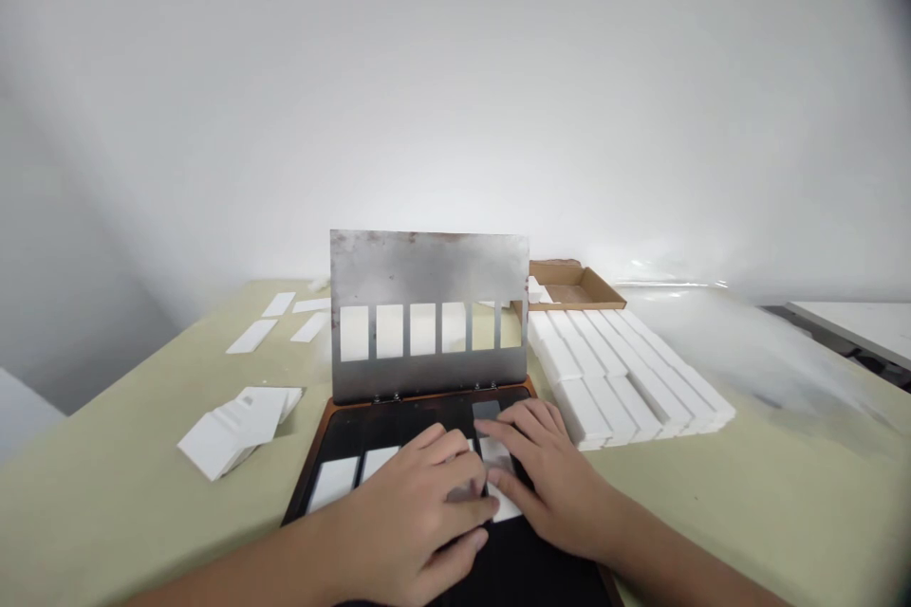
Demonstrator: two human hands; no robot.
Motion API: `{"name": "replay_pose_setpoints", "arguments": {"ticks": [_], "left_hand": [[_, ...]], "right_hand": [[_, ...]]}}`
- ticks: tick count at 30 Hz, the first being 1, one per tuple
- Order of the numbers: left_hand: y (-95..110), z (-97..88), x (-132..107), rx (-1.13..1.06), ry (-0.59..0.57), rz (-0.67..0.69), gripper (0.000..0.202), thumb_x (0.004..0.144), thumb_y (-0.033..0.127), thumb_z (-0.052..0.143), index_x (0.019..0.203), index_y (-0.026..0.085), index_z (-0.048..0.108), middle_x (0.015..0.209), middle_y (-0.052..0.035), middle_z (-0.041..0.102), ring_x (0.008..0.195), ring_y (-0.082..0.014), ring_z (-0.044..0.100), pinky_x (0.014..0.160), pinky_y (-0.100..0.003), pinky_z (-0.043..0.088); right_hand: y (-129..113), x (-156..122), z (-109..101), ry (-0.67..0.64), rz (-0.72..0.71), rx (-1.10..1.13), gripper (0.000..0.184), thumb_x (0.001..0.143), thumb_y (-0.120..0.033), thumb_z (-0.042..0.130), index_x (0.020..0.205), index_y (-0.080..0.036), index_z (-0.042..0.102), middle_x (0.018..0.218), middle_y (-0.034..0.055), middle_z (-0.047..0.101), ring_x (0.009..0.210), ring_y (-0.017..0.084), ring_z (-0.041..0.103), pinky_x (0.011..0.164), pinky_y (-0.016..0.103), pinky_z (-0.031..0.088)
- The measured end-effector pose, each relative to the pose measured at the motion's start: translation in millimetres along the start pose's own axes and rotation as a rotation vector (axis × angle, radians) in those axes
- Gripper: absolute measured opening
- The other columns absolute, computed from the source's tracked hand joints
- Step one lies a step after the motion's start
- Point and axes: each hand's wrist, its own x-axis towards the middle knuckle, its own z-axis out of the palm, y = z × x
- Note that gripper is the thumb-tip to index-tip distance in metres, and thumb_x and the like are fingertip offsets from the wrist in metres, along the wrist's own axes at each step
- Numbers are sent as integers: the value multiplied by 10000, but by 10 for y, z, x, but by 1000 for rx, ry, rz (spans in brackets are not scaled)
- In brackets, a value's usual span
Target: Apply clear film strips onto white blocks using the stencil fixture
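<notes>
In front of me lies a hinged fixture with a black base [342,441] and a raised metal plate [427,270], cut with a row of rectangular windows. Several white cards [333,484] lie side by side on the base. My left hand [431,512] reaches over this row, fingers bent and apart, its fingertips at the left edge of a white card [507,497] on the right. From the other side my right hand [548,469] rests its spread thumb and fingers on that same card. Some cards are partly hidden under my left hand.
Neat stacks of white pieces [619,379] stand right of the fixture, with an open cardboard box [590,289] behind them. On the left are a loose pile of white cards [238,427] and several single cards [252,336]. Clear plastic film [754,351] covers the table's right side.
</notes>
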Motion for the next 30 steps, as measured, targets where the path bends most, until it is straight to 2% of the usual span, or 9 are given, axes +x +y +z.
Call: {"name": "replay_pose_setpoints", "arguments": {"ticks": [2, 5, 11, 14, 17, 20, 25, 27, 30], "left_hand": [[-1, -11, -6, 13, -2, -7, 145, 951, 227, 647, 1091, 214, 682, 931, -55, 602, 847, -230, 504, 765, -398, 336], [-6, -10, -10, 17, -11, -9, 179, 952, 219, 652, 1128, 223, 683, 879, -40, 566, 811, -220, 495, 731, -385, 322], [-29, 29, -18, -32, -71, -19, 202, 966, 211, 622, 1158, 234, 677, 881, -27, 598, 806, -212, 523, 715, -385, 315], [-36, 32, -14, -52, -73, -17, 187, 972, 209, 611, 1143, 238, 679, 879, -21, 607, 799, -206, 523, 715, -383, 312], [-46, 32, -7, -60, -58, -12, 178, 965, 198, 610, 1125, 237, 678, 871, -17, 618, 796, -205, 528, 717, -381, 312], [-54, 37, -5, -63, -57, -17, 174, 960, 196, 610, 1115, 240, 676, 855, -14, 625, 797, -208, 532, 714, -377, 307], [-45, 50, -20, -70, -55, -30, 191, 959, 192, 611, 1133, 243, 671, 870, -12, 657, 810, -207, 549, 728, -376, 315], [-42, 56, -27, -76, -53, -31, 207, 958, 188, 614, 1148, 249, 670, 857, -10, 663, 812, -207, 558, 739, -374, 322], [-42, 65, -38, -80, -50, -36, 215, 959, 192, 620, 1158, 254, 670, 844, -9, 667, 817, -208, 572, 752, -369, 332]], "right_hand": [[21, -21, 43, 33, 29, -51, 561, 1050, -379, 596, 1573, -223, 464, 1443, 135, 541, 1342, 322, 435, 1156, 540, 370], [43, -40, 81, 56, 69, -99, 497, 1075, -463, 542, 1523, -249, 530, 1537, 125, 493, 1454, 334, 361, 1216, 557, 318], [36, -31, 63, 54, 67, -57, 332, 1075, -422, 549, 1359, -268, 625, 1557, 102, 492, 1491, 314, 346, 1218, 552, 318], [21, -16, 42, 43, 65, -58, 434, 1069, -394, 556, 1473, -237, 531, 1581, 110, 502, 1510, 315, 330, 1241, 566, 282], [7, -9, 19, 22, 58, -52, 524, 1076, -382, 544, 1569, -240, 438, 1553, 107, 554, 1500, 320, 358, 1248, 575, 267], [3, -11, 7, 10, 26, -22, 499, 1069, -320, 547, 1557, -262, 459, 1480, 94, 613, 1442, 318, 412, 1224, 572, 294], [-2, 1, 10, -3, -14, 3, 495, 1049, -246, 553, 1539, -218, 490, 1296, 114, 642, 1244, 301, 497, 1110, 533, 411], [-9, 9, 6, 10, 13, -3, 448, 1040, -247, 571, 1487, -227, 551, 1245, 113, 628, 1189, 293, 512, 1070, 520, 434], [-10, 20, 0, 32, 43, 6, 297, 1017, -220, 603, 1306, -259, 662, 1278, 97, 615, 1215, 287, 508, 1060, 496, 429]]}}
